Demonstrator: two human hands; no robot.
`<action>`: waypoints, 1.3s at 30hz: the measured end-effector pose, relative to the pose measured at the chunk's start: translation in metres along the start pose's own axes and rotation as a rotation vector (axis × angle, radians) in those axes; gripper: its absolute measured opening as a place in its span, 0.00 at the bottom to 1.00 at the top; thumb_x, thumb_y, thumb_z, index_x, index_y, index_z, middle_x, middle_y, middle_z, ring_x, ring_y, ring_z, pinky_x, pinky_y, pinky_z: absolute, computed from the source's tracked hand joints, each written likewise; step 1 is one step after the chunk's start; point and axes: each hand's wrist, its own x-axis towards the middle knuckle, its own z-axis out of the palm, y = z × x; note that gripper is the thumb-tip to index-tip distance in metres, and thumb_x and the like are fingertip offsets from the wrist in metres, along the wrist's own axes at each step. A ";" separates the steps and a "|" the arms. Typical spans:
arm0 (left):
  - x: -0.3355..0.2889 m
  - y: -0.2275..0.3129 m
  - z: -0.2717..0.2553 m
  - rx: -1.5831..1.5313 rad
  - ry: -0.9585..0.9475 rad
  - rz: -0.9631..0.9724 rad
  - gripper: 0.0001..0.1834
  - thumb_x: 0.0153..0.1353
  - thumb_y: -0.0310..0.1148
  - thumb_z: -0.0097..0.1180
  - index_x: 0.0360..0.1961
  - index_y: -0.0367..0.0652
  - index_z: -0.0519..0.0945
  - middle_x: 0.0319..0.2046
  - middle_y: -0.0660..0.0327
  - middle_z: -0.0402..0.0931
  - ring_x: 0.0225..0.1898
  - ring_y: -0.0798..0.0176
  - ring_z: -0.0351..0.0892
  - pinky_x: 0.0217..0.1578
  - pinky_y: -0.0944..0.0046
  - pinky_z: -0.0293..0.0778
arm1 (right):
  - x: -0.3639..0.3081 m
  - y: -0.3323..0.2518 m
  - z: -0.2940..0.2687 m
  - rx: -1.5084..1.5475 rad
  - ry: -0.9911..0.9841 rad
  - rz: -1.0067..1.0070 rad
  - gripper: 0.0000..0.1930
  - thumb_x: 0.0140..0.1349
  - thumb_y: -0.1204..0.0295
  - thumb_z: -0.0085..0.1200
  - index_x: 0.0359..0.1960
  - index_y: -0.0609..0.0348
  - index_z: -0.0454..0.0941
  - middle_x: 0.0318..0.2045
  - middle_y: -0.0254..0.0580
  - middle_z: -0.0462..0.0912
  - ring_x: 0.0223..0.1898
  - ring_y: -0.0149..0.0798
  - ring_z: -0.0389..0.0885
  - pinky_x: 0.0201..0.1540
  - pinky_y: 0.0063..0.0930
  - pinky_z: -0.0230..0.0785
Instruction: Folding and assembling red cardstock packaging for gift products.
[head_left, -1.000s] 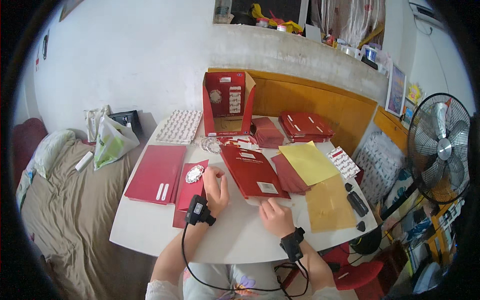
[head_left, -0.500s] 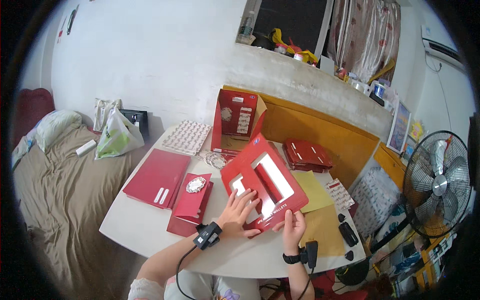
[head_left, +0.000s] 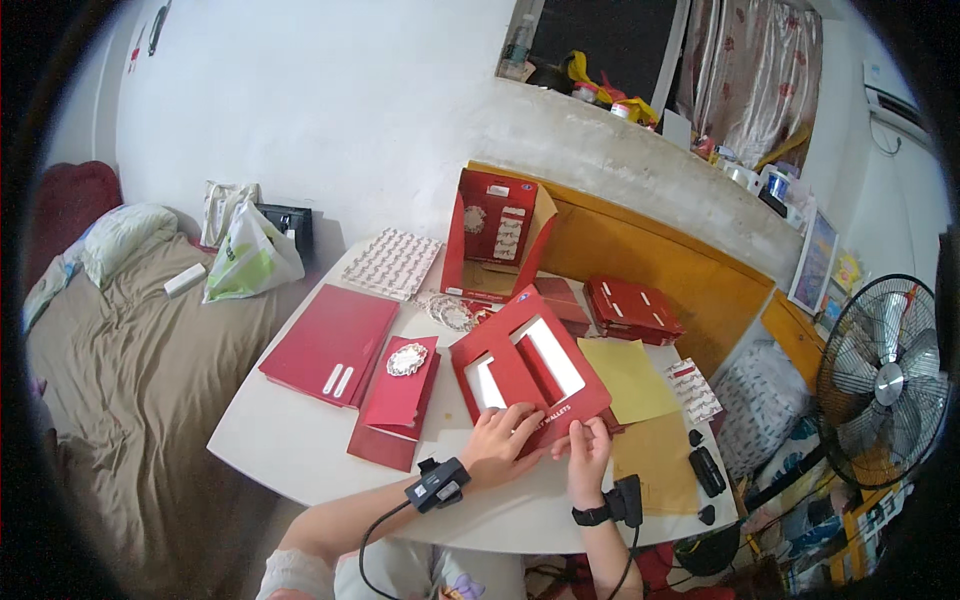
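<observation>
item: one red card sleeve (head_left: 515, 372), windowed, tilted above white counter (head_left: 300, 450), between red folder with lace label (head_left: 395, 403) and yellow sheet (head_left: 640, 385). left hand (head_left: 496, 447): fingers across its lower front; grip, cannot tell. right hand (head_left: 587, 452): beside left, fingertips pinching lower edge.

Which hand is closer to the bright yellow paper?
Right. The right hand is just below and left of the bright yellow paper, at the red card's lower edge. The left hand is farther left, on the card's lower part.
</observation>
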 end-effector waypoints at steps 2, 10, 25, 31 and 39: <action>-0.001 -0.001 0.003 -0.036 -0.017 -0.008 0.29 0.52 0.37 0.63 0.54 0.39 0.71 0.52 0.52 0.69 0.47 0.49 0.73 0.48 0.54 0.70 | -0.001 -0.002 0.000 0.015 -0.020 0.014 0.07 0.70 0.71 0.44 0.40 0.64 0.67 0.26 0.38 0.77 0.20 0.29 0.77 0.22 0.20 0.69; -0.001 -0.009 0.006 -0.212 0.041 0.037 0.27 0.54 0.29 0.62 0.55 0.35 0.70 0.52 0.47 0.67 0.51 0.44 0.73 0.49 0.53 0.74 | -0.005 -0.011 0.005 -0.018 -0.101 0.072 0.08 0.69 0.71 0.46 0.43 0.63 0.70 0.30 0.37 0.78 0.22 0.27 0.77 0.22 0.19 0.67; 0.004 -0.013 0.003 -0.157 0.084 0.209 0.19 0.48 0.30 0.66 0.41 0.36 0.76 0.45 0.50 0.77 0.40 0.50 0.80 0.41 0.57 0.76 | -0.005 -0.010 -0.005 0.058 -0.383 0.445 0.10 0.67 0.67 0.49 0.40 0.61 0.72 0.25 0.35 0.78 0.19 0.30 0.79 0.19 0.19 0.63; 0.002 -0.015 -0.003 -0.160 0.065 0.119 0.17 0.50 0.31 0.63 0.42 0.37 0.77 0.43 0.54 0.78 0.43 0.52 0.77 0.49 0.53 0.69 | -0.005 -0.012 -0.007 0.133 -0.345 0.480 0.10 0.67 0.66 0.50 0.41 0.59 0.72 0.28 0.35 0.79 0.20 0.30 0.79 0.19 0.19 0.63; 0.001 -0.016 -0.007 -0.301 0.061 0.085 0.17 0.52 0.26 0.60 0.45 0.37 0.76 0.48 0.55 0.77 0.49 0.54 0.76 0.57 0.49 0.62 | -0.002 -0.005 -0.009 0.118 -0.282 0.364 0.12 0.67 0.65 0.51 0.38 0.63 0.72 0.18 0.37 0.78 0.20 0.29 0.78 0.21 0.18 0.63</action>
